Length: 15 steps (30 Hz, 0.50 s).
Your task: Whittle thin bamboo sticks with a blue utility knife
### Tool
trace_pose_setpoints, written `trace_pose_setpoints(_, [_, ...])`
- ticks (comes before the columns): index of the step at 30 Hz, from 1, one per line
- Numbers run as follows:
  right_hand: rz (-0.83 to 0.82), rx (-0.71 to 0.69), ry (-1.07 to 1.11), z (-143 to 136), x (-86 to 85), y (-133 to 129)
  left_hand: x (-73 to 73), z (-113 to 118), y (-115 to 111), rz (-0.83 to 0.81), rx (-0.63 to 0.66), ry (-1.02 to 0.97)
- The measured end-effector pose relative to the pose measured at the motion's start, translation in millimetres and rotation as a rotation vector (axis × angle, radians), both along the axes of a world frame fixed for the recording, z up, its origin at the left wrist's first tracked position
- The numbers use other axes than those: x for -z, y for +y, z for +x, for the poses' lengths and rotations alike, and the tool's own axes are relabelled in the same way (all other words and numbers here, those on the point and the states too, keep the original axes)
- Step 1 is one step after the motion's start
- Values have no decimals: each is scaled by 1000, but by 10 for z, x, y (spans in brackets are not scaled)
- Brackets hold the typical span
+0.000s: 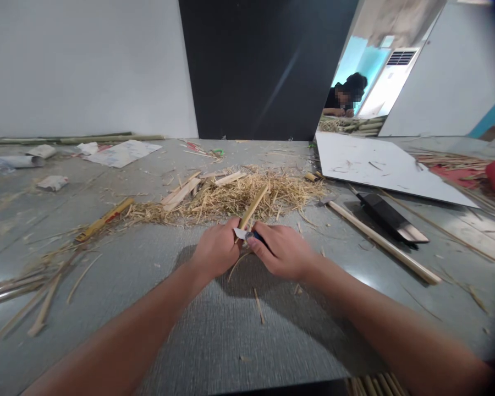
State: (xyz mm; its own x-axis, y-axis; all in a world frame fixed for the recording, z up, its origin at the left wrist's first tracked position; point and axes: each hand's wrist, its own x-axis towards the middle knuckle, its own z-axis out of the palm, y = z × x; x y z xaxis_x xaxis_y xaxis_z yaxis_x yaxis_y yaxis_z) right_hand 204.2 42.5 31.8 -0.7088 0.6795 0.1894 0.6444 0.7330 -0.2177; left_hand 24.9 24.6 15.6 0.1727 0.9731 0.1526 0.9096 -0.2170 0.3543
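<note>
My left hand [217, 248] is closed around a yellowish bamboo strip [253, 205], which slants up and away to the right. In my right hand [284, 248] is a knife with a dark blue handle [260, 238]. Its short, pale blade [240, 234] lies across the strip, right beside my left hand's fingers. A thin curled shaving [236, 267] hangs below the two hands. Just beyond them spreads a heap of straw-coloured shavings [289, 192], with a few flat wood pieces [180, 193] along its left side.
Left lie a yellow tool or stick [107, 219] and bamboo strips [45, 308]. To the right are a pale wooden-handled tool [383, 242], a black flat object [390, 217] and a white board [379, 165]. Bundled sticks [377, 385] show at the bottom edge. A person [346, 96] appears beyond the partition.
</note>
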Motion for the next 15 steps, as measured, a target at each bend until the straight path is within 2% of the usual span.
trace_pose_setpoints(4, [-11,-44,0,26,3,32,-4,9,-16,-5,13,4])
trace_pose_setpoints(7, [22,-27,-24,51,-11,45,-16,17,-31,22,19,-2])
trace_pose_setpoints(12, [115,90,-84,91,-50,87,-71,47,-51,40,-28,104])
trace_pose_setpoints(15, [126,199,-51,184,-72,221,-92,73,-69,25,-37,155])
